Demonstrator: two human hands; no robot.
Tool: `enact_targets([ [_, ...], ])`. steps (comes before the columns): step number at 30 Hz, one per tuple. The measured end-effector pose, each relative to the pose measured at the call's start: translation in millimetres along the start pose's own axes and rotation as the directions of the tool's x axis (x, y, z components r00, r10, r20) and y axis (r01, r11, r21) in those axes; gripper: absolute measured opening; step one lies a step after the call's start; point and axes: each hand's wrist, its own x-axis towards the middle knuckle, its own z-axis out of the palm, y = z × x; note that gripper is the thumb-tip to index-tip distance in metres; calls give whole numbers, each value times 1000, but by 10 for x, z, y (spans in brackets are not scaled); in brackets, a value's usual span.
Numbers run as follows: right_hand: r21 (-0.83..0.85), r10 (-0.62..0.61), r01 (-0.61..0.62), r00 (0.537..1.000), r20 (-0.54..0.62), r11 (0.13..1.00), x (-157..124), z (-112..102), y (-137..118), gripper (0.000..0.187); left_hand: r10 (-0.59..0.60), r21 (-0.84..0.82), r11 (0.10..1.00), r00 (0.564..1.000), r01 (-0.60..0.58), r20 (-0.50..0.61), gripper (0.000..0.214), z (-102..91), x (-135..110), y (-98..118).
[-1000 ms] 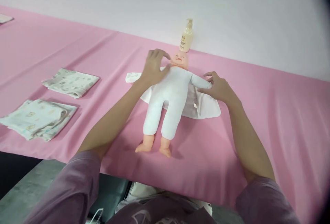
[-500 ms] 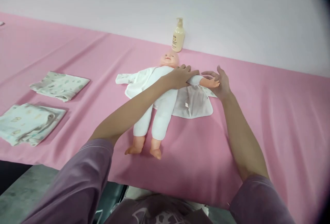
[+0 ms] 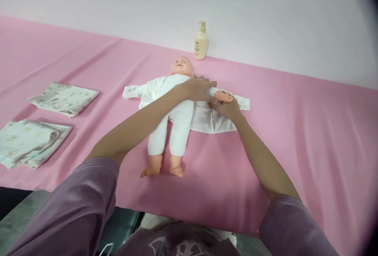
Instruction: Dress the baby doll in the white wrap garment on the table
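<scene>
On pink table, doll under left hand, palm flat, gripping nothing; right hand beside its wrist, grip unclear.

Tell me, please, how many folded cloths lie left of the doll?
2 folded cloths: one farther back, one nearer, at the picture's left edge. Both lie apart from the doll; none seems hidden.

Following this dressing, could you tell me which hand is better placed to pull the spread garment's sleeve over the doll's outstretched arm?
Right, likely: the right hand lies on the garment beside the sleeve, by the doll's hand; the left hand reaches across the doll and rests on its upper arm.
</scene>
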Motion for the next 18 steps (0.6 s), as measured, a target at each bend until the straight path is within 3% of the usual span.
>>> enact_targets([
  [7,-100,-28,31,999,31,995,20,17,-22,30,32,13,999,997,-32,-64,50,95,-50,-23],
  [11,-118,0,7,998,58,993,78,-40,15,25,59,-44,997,985,-67,-162,46,170,-68,-34],
  [14,-9,57,-56,996,68,998,106,-147,87,29,83,-8,996,975,-86,-208,47,211,-75,-33],
  [18,212,96,-121,987,127,970,105,-301,202,37,118,151,984,975,-90,-189,53,255,-71,15],
])
